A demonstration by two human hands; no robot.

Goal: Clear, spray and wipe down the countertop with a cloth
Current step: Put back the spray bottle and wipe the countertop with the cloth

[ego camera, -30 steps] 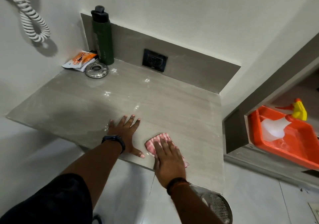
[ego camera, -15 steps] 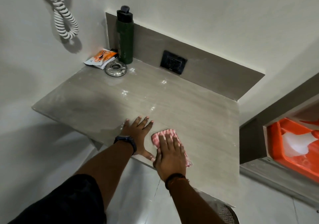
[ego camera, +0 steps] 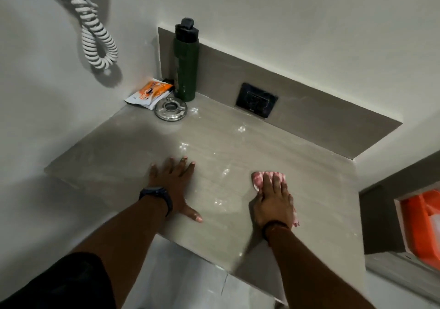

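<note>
The grey countertop [ego camera: 297, 161] shows wet, shiny streaks near its middle. My right hand [ego camera: 273, 201] lies flat on a pink-and-white checked cloth [ego camera: 258, 179], pressing it onto the counter toward the right side; most of the cloth is hidden under the palm. My left hand [ego camera: 175, 182] rests flat on the counter near the front edge, fingers spread, holding nothing. A black watch sits on that wrist.
In the back left corner stand a dark green bottle [ego camera: 185, 65], a round metal ashtray [ego camera: 170, 109] and an orange-white packet [ego camera: 148, 94]. A black wall socket [ego camera: 256, 103] is in the backsplash. A coiled white cord [ego camera: 95, 34] hangs at left. An orange tray [ego camera: 422, 225] sits in the right niche.
My right hand has slid the cloth to the right, away from my left hand. The left hand stays planted. The view has shifted left, so the orange tray is mostly out of frame.
</note>
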